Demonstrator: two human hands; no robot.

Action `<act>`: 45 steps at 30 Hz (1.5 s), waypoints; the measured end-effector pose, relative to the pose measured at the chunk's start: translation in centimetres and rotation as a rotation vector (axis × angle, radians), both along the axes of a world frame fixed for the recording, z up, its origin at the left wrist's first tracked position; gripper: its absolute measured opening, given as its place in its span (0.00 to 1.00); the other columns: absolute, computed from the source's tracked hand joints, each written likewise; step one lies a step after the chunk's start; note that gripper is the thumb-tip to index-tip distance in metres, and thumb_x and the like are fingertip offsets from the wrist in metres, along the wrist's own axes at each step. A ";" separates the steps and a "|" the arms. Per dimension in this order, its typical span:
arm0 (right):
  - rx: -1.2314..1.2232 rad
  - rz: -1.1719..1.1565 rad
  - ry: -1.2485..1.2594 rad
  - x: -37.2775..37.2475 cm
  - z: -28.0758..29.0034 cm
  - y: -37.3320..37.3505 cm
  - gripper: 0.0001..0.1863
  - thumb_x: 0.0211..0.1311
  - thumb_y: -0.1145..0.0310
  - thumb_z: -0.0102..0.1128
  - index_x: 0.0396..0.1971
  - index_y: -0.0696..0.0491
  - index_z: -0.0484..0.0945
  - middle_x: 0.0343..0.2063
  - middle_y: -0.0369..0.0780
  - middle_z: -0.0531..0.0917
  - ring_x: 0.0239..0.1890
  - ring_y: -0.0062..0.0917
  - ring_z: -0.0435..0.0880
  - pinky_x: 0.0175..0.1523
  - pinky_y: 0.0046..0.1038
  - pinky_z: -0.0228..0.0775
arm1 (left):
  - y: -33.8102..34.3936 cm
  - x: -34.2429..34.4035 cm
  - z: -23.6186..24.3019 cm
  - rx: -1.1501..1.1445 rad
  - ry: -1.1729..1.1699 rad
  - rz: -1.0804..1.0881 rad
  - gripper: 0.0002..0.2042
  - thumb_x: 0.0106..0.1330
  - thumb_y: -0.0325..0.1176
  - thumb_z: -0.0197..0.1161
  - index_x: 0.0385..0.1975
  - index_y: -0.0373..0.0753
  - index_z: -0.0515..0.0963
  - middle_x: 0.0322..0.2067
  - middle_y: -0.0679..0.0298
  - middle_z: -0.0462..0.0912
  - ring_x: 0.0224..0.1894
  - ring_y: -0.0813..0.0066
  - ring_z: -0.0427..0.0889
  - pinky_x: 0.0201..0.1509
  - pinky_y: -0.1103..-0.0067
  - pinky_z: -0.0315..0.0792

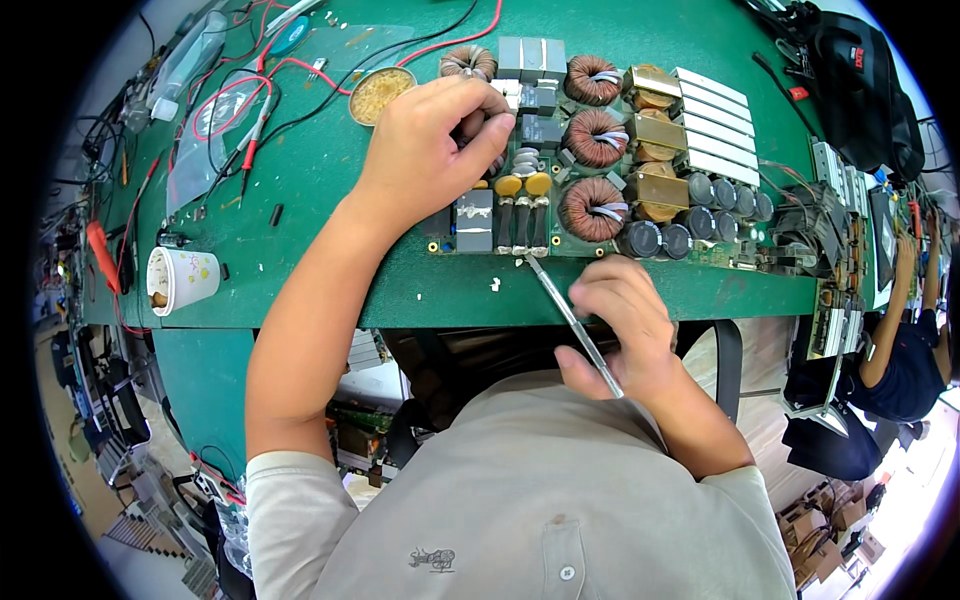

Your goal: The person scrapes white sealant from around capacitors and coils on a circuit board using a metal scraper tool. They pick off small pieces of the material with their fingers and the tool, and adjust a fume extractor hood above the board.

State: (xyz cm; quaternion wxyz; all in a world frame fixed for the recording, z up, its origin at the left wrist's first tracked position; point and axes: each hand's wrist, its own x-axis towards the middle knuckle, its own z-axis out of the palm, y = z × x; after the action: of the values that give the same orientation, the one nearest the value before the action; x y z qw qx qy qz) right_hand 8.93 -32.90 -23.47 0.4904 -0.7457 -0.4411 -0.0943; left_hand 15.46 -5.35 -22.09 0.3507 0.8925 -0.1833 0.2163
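A large green circuit board (549, 246) lies on the green table, crowded with copper-wound ring coils (594, 139), black round capacitors (640, 239) and white heat-sink bars (717, 117). My left hand (432, 135) is over the board's left part, its fingers curled and pressed together; what they grip, if anything, is hidden. In front of the board, my right hand (632, 325) is closed on a slim silver metal tool (570, 317), its exact kind unclear. The tool's tip meets the board's near edge, below three dark upright parts (521, 224) with yellow discs (509, 186) behind them.
A round tin of yellowish paste (382, 93) stands behind my left hand. Left are a paper cup (182, 279), red and black test leads (250, 155) and a plastic bag (205, 165). White crumbs (495, 285) dot the table. Rightward sit a black bag (853, 85) and another person (905, 360).
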 end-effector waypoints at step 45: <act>-0.173 -0.015 -0.042 -1.3 0.7 -0.4 0.22 0.45 0.83 0.73 0.44 0.61 0.82 0.41 0.46 0.85 0.47 0.41 0.86 0.50 0.38 0.82 | -0.4 -0.1 0.3 0.061 -0.019 0.002 0.05 0.64 0.29 0.70 0.35 0.35 0.83 0.25 0.64 0.77 0.26 0.72 0.75 0.32 0.76 0.70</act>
State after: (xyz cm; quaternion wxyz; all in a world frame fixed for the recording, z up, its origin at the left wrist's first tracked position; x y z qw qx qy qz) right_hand 7.67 -33.30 -22.73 0.4144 -0.7864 -0.4520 -0.0751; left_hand 15.38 -5.71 -21.81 0.3215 0.9009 -0.1921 0.2195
